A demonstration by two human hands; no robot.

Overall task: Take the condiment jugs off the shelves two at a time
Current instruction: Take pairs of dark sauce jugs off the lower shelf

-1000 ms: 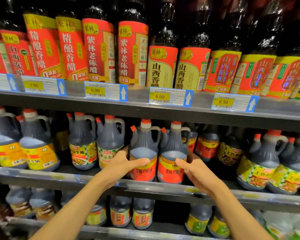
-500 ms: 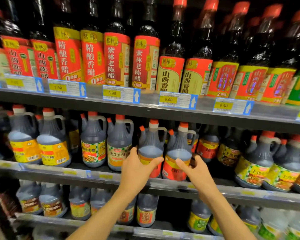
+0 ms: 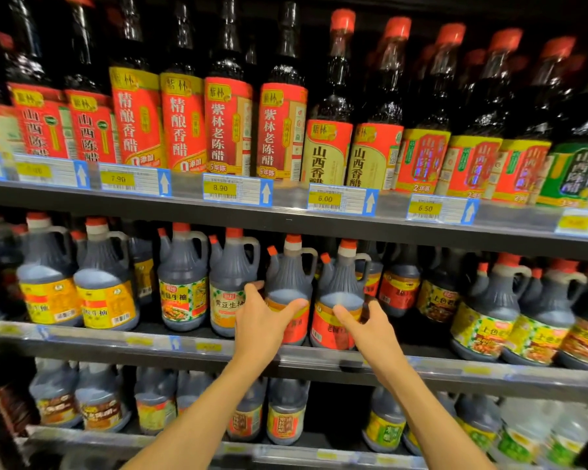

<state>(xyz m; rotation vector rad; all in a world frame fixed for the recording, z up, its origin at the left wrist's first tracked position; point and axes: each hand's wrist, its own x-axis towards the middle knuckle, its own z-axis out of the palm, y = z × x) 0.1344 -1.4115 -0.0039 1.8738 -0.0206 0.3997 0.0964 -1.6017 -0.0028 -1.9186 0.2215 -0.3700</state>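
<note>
1. The step in hand looks like the grasp on a pair: both hands are on two neighbouring jugs at the front edge of the grey metal middle shelf [image 3: 319, 362].
2. The left hand [image 3: 262, 325] wraps the left dark plastic jug with a red label and red cap [image 3: 287, 283], thumb across its front, fingers round its left side.
3. The right hand [image 3: 370, 329] cups the right matching red-labelled jug [image 3: 342, 286], thumb on the label, fingers curled round its right side; how firm either hold is cannot be told.
4. The next move probably calls for drawing both jugs forward together off the shelf, clear of the yellow-labelled jug [image 3: 230, 286] just left.
5. Both jugs stand upright, nearly touching, filled with dark liquid, each with a moulded handle.
</note>
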